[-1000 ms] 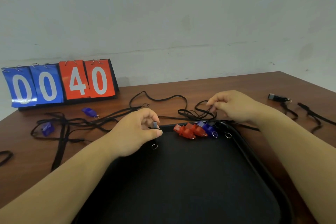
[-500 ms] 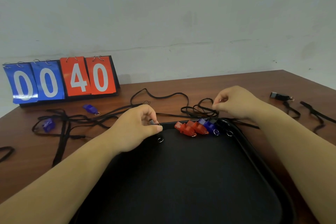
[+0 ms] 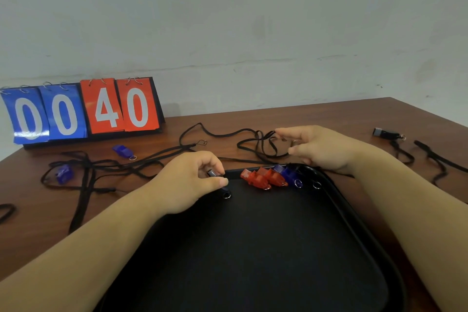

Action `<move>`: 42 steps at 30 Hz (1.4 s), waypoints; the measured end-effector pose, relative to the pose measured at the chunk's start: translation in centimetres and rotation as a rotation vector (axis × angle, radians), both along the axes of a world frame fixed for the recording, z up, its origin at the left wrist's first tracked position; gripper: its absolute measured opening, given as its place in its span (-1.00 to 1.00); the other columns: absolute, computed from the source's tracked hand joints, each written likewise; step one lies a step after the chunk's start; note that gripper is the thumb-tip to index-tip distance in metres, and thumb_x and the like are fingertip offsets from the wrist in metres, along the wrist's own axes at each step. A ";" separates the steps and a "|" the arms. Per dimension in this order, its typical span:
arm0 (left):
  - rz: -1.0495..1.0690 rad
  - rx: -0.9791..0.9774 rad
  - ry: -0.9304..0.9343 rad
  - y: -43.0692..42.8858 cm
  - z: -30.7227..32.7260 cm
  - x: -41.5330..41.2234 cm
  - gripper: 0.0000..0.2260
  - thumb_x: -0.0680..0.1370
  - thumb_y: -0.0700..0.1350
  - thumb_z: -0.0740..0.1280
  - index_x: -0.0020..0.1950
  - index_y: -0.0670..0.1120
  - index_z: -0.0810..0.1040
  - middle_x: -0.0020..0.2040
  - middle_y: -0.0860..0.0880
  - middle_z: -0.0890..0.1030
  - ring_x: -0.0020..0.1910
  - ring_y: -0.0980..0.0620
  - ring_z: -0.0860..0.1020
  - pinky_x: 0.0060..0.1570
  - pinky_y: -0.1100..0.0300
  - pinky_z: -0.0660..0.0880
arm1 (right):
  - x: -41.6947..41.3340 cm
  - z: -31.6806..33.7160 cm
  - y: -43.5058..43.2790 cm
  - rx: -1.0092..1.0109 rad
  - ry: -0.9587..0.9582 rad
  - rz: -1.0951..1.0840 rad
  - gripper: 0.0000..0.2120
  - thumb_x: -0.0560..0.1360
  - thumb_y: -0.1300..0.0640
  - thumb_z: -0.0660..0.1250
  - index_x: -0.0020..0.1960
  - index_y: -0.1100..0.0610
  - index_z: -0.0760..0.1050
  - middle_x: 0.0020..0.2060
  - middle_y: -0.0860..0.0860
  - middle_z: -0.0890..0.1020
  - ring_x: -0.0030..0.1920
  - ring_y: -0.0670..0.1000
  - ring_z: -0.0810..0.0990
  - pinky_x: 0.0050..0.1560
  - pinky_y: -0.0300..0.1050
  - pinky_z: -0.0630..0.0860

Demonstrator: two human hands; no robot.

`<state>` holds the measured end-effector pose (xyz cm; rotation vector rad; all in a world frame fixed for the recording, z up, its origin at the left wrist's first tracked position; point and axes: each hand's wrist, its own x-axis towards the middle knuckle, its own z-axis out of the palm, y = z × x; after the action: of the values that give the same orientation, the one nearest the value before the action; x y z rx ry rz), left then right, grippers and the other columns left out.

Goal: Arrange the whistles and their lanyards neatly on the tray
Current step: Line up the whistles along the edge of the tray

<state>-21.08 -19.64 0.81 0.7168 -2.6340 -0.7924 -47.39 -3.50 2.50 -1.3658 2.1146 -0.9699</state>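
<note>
Head view — forward and down, near tray (image 3: 253, 248)
</note>
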 end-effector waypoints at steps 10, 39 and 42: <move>-0.026 -0.035 -0.054 0.5 0.3 -0.1 -0.91 0.55 0.08 0.47 -0.01 0.15 0.60 -0.10 0.13 0.66 -0.11 0.13 0.63 -0.08 0.24 0.56 | 1.2 1.0 0.7 0.064 0.255 -0.039 -0.25 0.51 0.22 0.35 0.56 -0.22 0.14 0.39 -0.01 0.49 -0.07 -0.03 0.66 -0.12 -0.23 0.52; -0.225 0.210 0.013 2.2 1.6 0.9 -0.74 0.41 0.07 0.59 0.04 0.07 0.67 -0.08 0.06 0.72 -0.09 0.05 0.68 -0.02 0.15 0.63 | 9.6 1.8 0.1 -0.202 -0.230 0.071 -0.78 0.32 0.14 0.64 -0.16 0.18 0.65 -0.31 0.10 0.69 -0.34 -0.06 0.61 -0.31 -0.26 0.53; -0.181 0.237 0.122 2.6 1.6 0.9 -0.70 0.40 0.04 0.60 0.08 0.10 0.63 -0.05 0.09 0.72 -0.06 0.04 0.70 0.06 0.05 0.66 | 10.0 1.5 -0.1 -0.219 -0.356 0.067 -0.81 0.37 0.18 0.60 -0.15 0.22 0.62 -0.37 0.08 0.67 -0.40 -0.06 0.58 -0.38 -0.26 0.51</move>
<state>-20.18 -17.07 2.43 0.4720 -2.5454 -1.1757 -37.41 -3.60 3.99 -1.2429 1.7296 -1.3374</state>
